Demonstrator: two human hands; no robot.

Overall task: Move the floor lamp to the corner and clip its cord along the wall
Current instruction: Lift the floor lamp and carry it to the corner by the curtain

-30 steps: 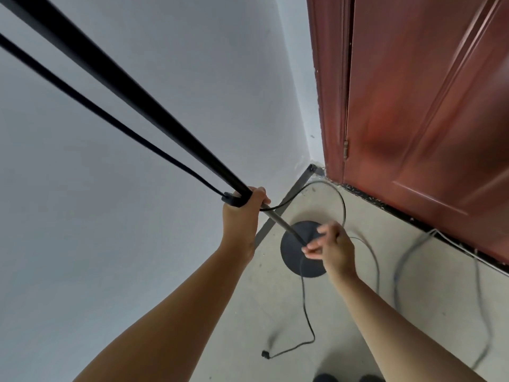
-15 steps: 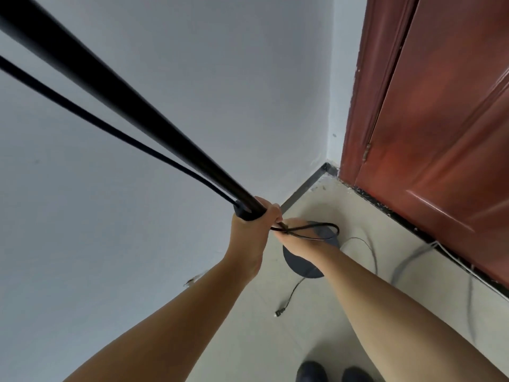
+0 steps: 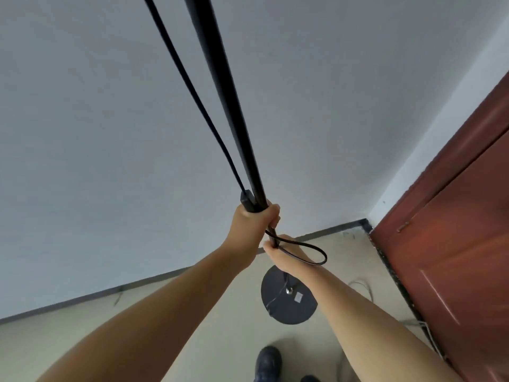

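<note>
My left hand (image 3: 254,216) is wrapped tight around the lamp pole (image 3: 234,119), with the cord (image 3: 192,86) running up just beside it. Below it, my right hand (image 3: 283,255) pinches a cord loop (image 3: 308,253) above the base (image 3: 289,296). I'd keep the pole upright while moving it, gathering slack so nothing snags.

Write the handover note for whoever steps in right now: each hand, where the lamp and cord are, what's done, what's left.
Left hand: closed grip around the lamp pole.
Right hand: just below it on the pole, pinching a loop of the cord.
Lamp base: near the wall, short of the corner by the red door. Whether it is resting on the floor or lifted is unclear.
Done: lamp gripped, slack cord gathered.
Left: set the lamp in the corner, then clip the cord along the wall. No clips visible.
</note>
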